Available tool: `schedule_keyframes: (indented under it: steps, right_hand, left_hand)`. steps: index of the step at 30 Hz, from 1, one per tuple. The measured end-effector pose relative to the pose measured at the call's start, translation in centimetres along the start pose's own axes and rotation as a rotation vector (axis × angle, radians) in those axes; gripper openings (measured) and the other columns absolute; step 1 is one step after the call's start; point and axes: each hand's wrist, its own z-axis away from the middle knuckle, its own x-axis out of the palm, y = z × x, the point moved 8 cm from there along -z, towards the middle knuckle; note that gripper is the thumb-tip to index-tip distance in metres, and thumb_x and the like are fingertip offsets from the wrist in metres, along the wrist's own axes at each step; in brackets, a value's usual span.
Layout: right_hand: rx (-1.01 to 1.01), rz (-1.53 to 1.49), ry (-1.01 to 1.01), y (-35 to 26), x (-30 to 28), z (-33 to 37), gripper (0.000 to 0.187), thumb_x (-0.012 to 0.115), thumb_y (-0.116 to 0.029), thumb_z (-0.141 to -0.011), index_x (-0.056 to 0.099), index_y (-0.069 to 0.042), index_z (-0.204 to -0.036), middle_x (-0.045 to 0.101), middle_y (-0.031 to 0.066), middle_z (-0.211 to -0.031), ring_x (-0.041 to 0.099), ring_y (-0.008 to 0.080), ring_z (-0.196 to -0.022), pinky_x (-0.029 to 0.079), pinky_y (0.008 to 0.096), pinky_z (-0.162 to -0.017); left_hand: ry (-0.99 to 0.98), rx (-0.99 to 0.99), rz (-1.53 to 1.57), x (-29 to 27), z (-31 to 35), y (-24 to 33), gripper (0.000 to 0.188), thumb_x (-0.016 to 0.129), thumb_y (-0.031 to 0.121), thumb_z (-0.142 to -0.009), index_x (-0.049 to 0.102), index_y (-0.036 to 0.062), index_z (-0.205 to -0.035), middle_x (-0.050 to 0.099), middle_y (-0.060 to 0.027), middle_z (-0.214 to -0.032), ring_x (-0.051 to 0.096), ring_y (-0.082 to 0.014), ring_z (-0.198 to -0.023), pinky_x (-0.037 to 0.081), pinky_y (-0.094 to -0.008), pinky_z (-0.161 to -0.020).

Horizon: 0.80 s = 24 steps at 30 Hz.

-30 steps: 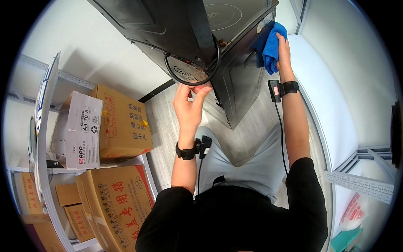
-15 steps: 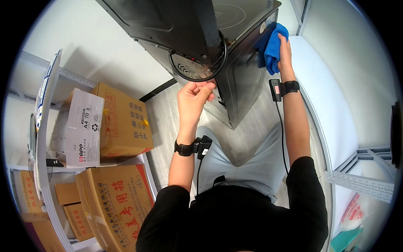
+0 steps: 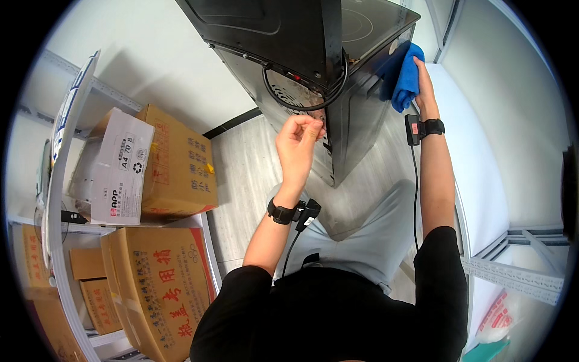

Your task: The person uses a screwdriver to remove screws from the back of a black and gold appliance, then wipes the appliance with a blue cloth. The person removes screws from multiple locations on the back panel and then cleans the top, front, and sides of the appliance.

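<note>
A black appliance [image 3: 356, 120] with a glass cooktop [image 3: 371, 27] stands in front of me, one corner toward me. My right hand [image 3: 426, 87] presses a folded blue cloth [image 3: 406, 81] against its right side, near the upper edge. My left hand [image 3: 297, 140] is closed at the near vertical corner, thumb and fingertips together. What those fingertips hold, if anything, is hidden. Just above them a black cable [image 3: 306, 108] hangs in a loop across a vented back panel [image 3: 283, 90]. A black upright panel [image 3: 283, 30] rises over the cooktop's left side.
Cardboard boxes [image 3: 158, 289] fill a white shelf rack on my left, with a taller carton [image 3: 181, 163] above. A white ledge [image 3: 476, 145] runs along my right. Behind it are a metal shelf rail [image 3: 512, 277] and a plastic bag [image 3: 497, 317].
The appliance, both hands and the cloth appear slightly farther right as the view shifts. The cloth is still against the side, and the left hand is still at the corner.
</note>
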Motion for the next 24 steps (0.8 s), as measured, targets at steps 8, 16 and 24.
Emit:
schedule_keyframes:
  steps: [8,16,24]
  right_hand:
    - [-0.018,-0.052,-0.032,-0.3,0.6,0.7,0.056,0.066,-0.041,-0.089,0.054,-0.001,-0.126,0.062,0.0102,-0.113,0.061,0.0198,-0.098,0.051,0.0312,-0.083]
    - [0.004,-0.024,-0.020,-0.2,0.5,0.4,0.054,0.065,-0.040,-0.089,0.055,-0.001,-0.125,0.063,0.0098,-0.110,0.061,0.0195,-0.096,0.051,0.0309,-0.082]
    - [-0.006,-0.012,0.002,0.6,-0.1,-0.6,0.055,0.063,-0.042,-0.089,0.056,-0.001,-0.126,0.063,0.0098,-0.111,0.061,0.0203,-0.097,0.050,0.0319,-0.085]
  left_hand:
    - [-0.056,-0.094,0.093,0.3,-0.5,0.0,0.014,0.067,0.017,-0.094,0.063,0.0043,-0.090,0.065,-0.0025,-0.080,0.059,-0.0090,-0.071,0.046,-0.0242,-0.067]
    - [-0.050,-0.043,0.040,0.6,0.2,0.1,0.015,0.065,0.020,-0.096,0.060,0.0059,-0.094,0.062,-0.0001,-0.083,0.056,-0.0079,-0.075,0.045,-0.0235,-0.071]
    - [0.005,0.044,0.057,0.1,1.3,-1.0,0.030,0.077,0.019,-0.086,0.056,0.0033,-0.101,0.058,-0.0014,-0.095,0.054,-0.0090,-0.087,0.044,-0.0237,-0.078]
